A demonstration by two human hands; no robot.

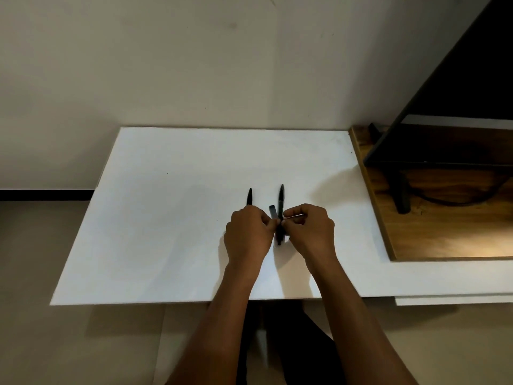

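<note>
The step in hand looks to me like fitting the short dark piece (273, 211) to the right pen (281, 197). It may be a cap or a clip; I cannot tell which. To do it well, I want the right hand (311, 232) to steady the barrel while the left hand (249, 232) does the fine work. That means lining the piece up along the pen's axis, sliding it rather than forcing it, and pinching close to the joint so nothing twists out. Resting the pen's near end on the surface (166, 218) would give me something to push against.

My hands meet fingertip to fingertip over the white surface, a little right of its middle. The left hand is curled, its thumb and forefinger pinching the short dark piece, which stands just beside the right pen. The right hand is curled too and pinches that pen at mid-barrel. The pen points away from me, its far tip clear of the fingers. The left pen (250, 196) shows only its far end beyond the left knuckles, so I cannot tell whether it lies on the surface or sits in the palm. Both forearms come in over the near edge and converge, knuckles up.
</note>
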